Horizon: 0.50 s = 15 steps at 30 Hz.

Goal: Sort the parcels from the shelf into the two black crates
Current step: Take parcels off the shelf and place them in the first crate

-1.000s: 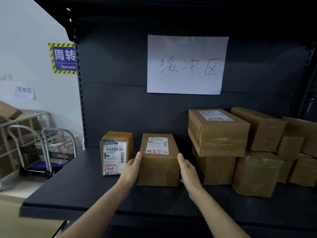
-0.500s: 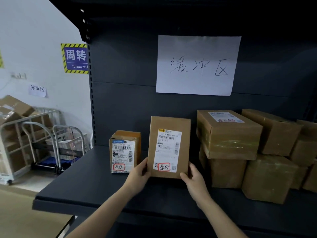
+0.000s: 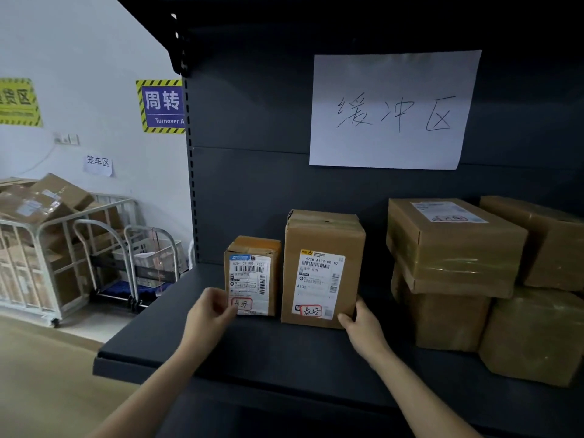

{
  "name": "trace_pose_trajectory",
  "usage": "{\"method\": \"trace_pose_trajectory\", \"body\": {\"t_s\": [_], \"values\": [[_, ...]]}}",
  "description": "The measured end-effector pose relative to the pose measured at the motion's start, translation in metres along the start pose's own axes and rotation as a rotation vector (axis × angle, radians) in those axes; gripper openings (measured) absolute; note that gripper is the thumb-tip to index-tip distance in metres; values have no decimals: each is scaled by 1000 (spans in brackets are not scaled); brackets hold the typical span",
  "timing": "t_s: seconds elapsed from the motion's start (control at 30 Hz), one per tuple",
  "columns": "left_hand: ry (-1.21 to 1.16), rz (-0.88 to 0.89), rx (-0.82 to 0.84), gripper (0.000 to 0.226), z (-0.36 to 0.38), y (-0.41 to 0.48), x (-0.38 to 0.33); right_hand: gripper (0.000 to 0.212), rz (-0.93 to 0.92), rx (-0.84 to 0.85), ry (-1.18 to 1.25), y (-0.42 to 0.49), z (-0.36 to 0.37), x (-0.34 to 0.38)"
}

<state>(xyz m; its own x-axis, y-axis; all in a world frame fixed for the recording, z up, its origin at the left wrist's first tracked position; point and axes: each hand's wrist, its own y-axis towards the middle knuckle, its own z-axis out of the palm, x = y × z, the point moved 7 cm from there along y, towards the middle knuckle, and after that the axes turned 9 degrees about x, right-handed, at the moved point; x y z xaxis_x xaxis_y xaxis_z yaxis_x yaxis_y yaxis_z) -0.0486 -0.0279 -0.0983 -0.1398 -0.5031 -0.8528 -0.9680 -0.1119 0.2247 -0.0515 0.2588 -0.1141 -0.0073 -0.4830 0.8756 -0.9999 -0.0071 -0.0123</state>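
Dark grey metal shelf point(image 3: 284, 352) fills the view, with a white handwritten sign point(image 3: 395, 109) fixed to its back panel. Taped cardboard boxes point(image 3: 455, 248) are stacked two high at the right. Left of them the tall parcel point(image 3: 322, 267) stands upright on the shelf, label facing out, and the small parcel point(image 3: 252, 273) stands just beside it. The right hand point(image 3: 363, 327) grips the tall parcel's lower right corner. The left hand point(image 3: 210, 314) touches the small parcel's lower left corner with curled fingers; whether it grips cannot be told.

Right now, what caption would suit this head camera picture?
Left hand touches the small parcel; right hand grips the tall parcel on the shelf.
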Motion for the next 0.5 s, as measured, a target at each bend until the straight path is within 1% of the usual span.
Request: {"method": "trace_pose_trajectory", "body": {"t_s": [0.07, 0.13, 0.17, 0.2, 0.27, 0.3, 0.37, 0.5], "values": [[15, -82, 13, 35, -7, 13, 12, 55, 2, 21, 39, 6, 4, 4], [19, -100, 102, 53, -2, 26, 15, 59, 1, 44, 101, 13, 6, 6], [-9, -99, 157, 56, 2, 31, 15, 61, 1, 57, 129, 15, 6, 7], [-70, -97, 214, 53, 6, 34, 15, 63, 1, 71, 150, 17, 6, 8], [-223, -102, 329, 41, 17, 35, 8, 64, -1, 90, 172, 20, 7, 10], [-273, -111, 359, 35, 21, 35, 4, 63, -1, 95, 178, 21, 8, 11], [-316, -122, 354, 28, 24, 36, 2, 60, -7, 90, 188, 21, 9, 12], [-360, -113, 294, 24, 19, 29, -1, 54, -32, 63, 209, 14, 2, 18]]}}
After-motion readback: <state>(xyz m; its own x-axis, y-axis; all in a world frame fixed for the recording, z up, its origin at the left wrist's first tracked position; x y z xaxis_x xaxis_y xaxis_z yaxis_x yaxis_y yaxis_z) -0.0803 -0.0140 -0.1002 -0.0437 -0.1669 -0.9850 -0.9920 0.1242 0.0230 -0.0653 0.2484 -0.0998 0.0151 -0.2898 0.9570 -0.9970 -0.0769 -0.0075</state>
